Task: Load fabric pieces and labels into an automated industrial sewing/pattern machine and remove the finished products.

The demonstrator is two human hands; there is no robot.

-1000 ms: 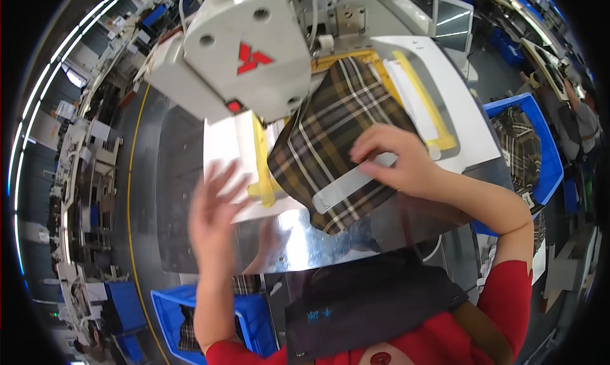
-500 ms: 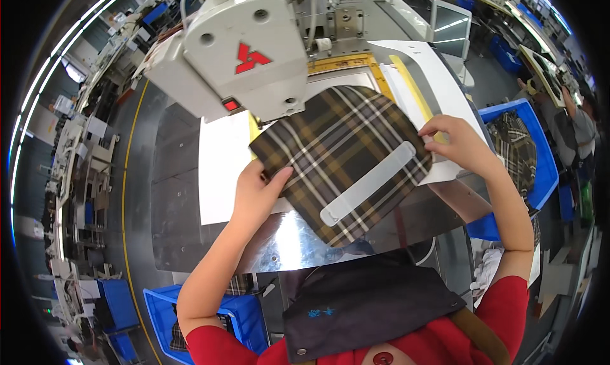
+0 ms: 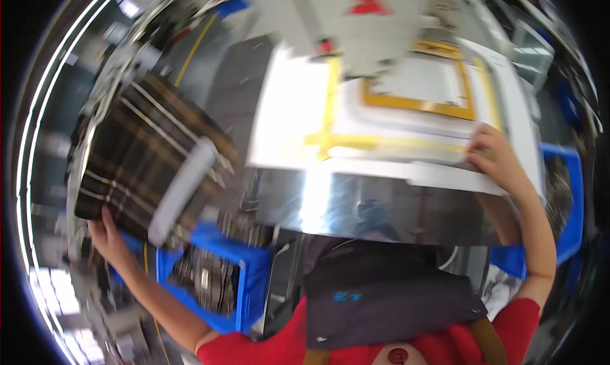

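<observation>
My left hand [image 3: 113,239] is stretched out to the far left, its fingers closed on the lower edge of a dark plaid fabric piece [image 3: 136,165]. The cloth hangs in the air, blurred by motion. A pale, round-ended strip [image 3: 181,193] lies across the fabric. My right hand [image 3: 499,158] rests at the right edge of a white template sheet [image 3: 406,131] on the sewing machine's table, with thumb and fingers curled together. What sits between those fingertips, if anything, cannot be made out.
The grey sewing machine head [image 3: 375,31] stands over a yellow-orange frame [image 3: 419,105]. A shiny metal table edge [image 3: 375,206] lies nearest me. One blue bin [image 3: 254,282] with folded plaid pieces is at lower left; another blue bin [image 3: 575,193] with fabric is at right.
The plaid piece has left the machine table and swung far left in my left hand. My right hand has let go of it and is now at the template's edge. The view has shifted.
</observation>
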